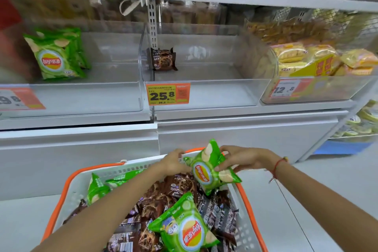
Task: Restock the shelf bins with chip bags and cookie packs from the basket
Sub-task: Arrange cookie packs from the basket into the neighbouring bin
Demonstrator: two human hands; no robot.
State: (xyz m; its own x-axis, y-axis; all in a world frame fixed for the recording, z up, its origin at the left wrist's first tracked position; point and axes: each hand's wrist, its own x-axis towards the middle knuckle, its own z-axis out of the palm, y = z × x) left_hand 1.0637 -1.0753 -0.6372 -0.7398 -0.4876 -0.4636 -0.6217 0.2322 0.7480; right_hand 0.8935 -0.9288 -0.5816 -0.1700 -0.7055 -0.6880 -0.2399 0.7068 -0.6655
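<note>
- While a green chip bag (211,166) is held up over the far end of the basket (67,186), the step in hand looks like the pick-up stage, so the bag is out of the pile but not shelved yet.
- The bag is gripped from both sides: the right hand (243,158) has fingers curled over its top-right edge, and the left hand (173,161) is closed on its left edge, though that grip is partly hidden behind the bag.
- Plenty is left in the basket, tbh: more green bags and a heap of brown cookie packs (163,196).
- A matching chip stack (58,54) is already stood in the left bin (81,96), so that's judged to be where this one goes.
- One lone cookie pack (162,59) is sat in the middle bin (214,92).
- Next, the bag would need to be lifted up and leftward, over the clear front lip, and set down beside the stack.
</note>
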